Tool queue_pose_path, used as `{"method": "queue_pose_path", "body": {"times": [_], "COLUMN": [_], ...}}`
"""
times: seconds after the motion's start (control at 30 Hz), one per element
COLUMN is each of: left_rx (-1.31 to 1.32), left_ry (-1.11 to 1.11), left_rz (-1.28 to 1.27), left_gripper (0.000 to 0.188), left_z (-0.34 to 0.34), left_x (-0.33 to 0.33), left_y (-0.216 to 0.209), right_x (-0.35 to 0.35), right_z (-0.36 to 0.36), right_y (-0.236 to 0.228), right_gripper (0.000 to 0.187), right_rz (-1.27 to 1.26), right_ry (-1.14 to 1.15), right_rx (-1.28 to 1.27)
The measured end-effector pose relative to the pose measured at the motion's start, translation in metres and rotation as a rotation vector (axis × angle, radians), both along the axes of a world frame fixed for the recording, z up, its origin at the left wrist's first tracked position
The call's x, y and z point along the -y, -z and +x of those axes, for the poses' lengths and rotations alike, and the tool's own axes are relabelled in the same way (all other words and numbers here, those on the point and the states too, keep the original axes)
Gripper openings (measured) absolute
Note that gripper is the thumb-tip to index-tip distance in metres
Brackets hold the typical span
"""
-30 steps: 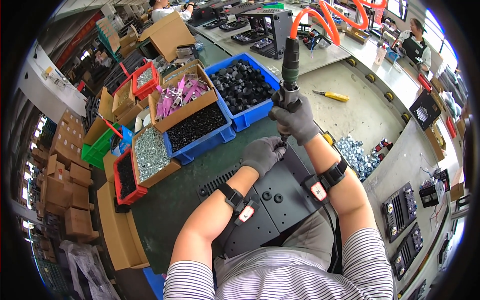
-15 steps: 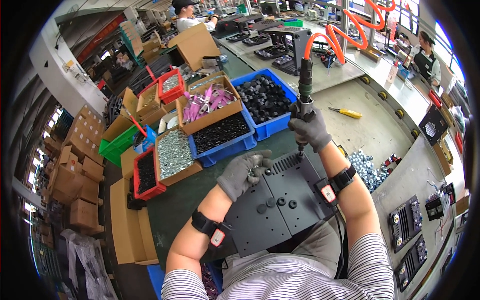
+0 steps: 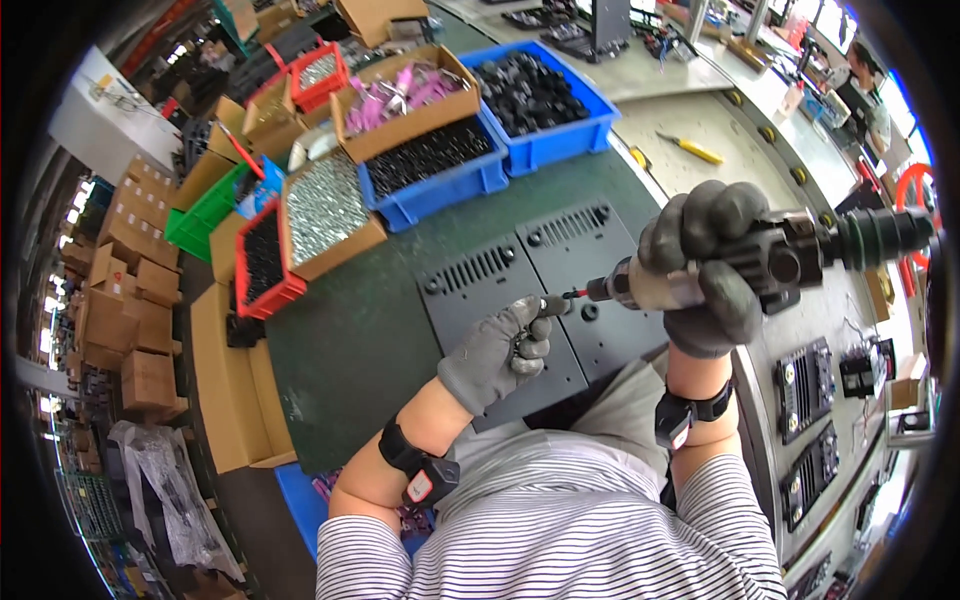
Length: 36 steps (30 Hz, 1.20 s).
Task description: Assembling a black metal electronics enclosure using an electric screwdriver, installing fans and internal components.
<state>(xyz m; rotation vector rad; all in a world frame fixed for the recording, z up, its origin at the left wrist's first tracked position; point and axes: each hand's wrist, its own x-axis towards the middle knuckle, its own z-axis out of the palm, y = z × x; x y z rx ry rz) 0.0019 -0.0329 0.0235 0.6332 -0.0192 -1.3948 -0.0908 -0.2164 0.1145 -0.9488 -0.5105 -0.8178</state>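
Observation:
My right hand point(image 3: 705, 265), in a grey glove, is wrapped round a power screwdriver point(image 3: 665, 284) held almost level, its bit point(image 3: 580, 294) pointing left. At the bit's tip the pinched fingertips of my gloved left hand point(image 3: 495, 355) meet it; small shiny pieces that look like screws show between the curled fingers. What sits right at the tip is too small to tell. Below both hands lie two dark grey slotted metal panels point(image 3: 472, 312), side by side. Round black rubber feet point(image 3: 590, 312) stand on them, some near the slots; my left hand covers part of the left panel.
Ahead stand a blue bin of black round parts point(image 3: 560, 140), a blue bin of small black parts point(image 3: 405, 208), a carton of silver screws point(image 3: 325, 212), a carton of pink parts point(image 3: 405, 95) and a red bin point(image 3: 268, 290). A yellow-handled tool point(image 3: 695, 149) lies beyond the green table point(image 3: 330, 385).
The screwdriver has come off the far end of the right panel and swung from upright to level. My left hand has closed and brought its fingertips to the bit. The view has tilted down.

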Motion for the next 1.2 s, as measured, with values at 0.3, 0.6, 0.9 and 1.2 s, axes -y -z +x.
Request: {"method": "queue_pose_path", "body": {"times": [0.3, 0.6, 0.9, 1.2], "left_rx": [-0.193, 0.294, 2.215, 1.976], "left_ry": [0.064, 0.103, 0.170, 0.349], "left_rz": [-0.009, 0.014, 0.608, 0.294], "left_gripper": [0.029, 0.036, 0.026, 0.023], "left_z": [-0.034, -0.047, -0.026, -0.054], "left_x": [0.005, 0.014, 0.061, 0.119], "left_y": [-0.003, -0.002, -0.015, 0.000], "right_x": [-0.016, -0.008, 0.023, 0.052], "right_z": [-0.030, -0.056, -0.088, -0.104], "right_y": [0.007, 0.013, 0.031, 0.046], "right_gripper": [0.033, 0.030, 0.043, 0.040], "right_rz": [-0.160, 0.004, 0.149, 0.106], "right_ry": [0.098, 0.211, 0.413, 0.614], "right_rx": [0.016, -0.045, -0.240, -0.355]}}
